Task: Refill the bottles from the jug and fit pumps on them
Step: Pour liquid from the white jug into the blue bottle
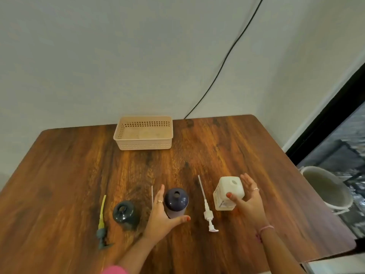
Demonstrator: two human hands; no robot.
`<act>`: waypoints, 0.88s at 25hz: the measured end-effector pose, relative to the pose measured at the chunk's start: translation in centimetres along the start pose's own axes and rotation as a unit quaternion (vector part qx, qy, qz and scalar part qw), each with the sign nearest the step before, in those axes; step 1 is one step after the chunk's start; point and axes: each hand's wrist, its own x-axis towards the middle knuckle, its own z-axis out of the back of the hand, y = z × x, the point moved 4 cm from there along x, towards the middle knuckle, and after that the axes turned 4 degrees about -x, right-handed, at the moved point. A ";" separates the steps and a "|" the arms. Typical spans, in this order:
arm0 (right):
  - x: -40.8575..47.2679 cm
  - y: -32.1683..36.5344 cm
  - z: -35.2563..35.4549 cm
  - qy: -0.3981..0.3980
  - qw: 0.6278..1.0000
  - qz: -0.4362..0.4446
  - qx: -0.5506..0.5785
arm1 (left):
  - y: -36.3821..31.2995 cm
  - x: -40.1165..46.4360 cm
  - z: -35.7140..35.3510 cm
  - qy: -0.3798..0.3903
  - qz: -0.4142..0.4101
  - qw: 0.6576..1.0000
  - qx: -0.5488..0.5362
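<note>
Now left hand (161, 211) grip cups the purple bottle (176, 202); right hand (249, 200) grip clasps the white jug (228, 192)

The person is wearing a thin ring on a finger of the left hand (161, 213), another ring on the right hand (249, 202), red-orange polish on both thumbnails, a pink band (266, 228) around the right wrist, and a pink sleeve (114, 270) showing at the left arm
</note>
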 end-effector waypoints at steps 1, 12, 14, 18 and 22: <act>-0.2 -0.2 -0.1 0.004 1.000 -0.012 -0.002 | -0.1 0.0 -0.1 -0.009 0.012 1.000 -0.013; 0.5 -2.3 -1.9 0.005 0.999 -0.027 -0.044 | 0.6 0.3 -0.9 -0.036 0.071 0.995 -0.061; 0.8 -2.4 -1.9 -0.008 0.998 -0.019 -0.056 | 0.0 0.3 -0.7 -0.044 0.064 0.995 -0.068; 1.0 -1.4 -2.4 -0.018 0.997 0.001 -0.079 | -2.3 0.9 0.2 -0.057 0.023 0.993 -0.099; 2.0 2.5 -2.4 -0.033 0.996 0.039 -0.066 | -5.8 1.9 1.7 -0.076 -0.038 0.988 -0.126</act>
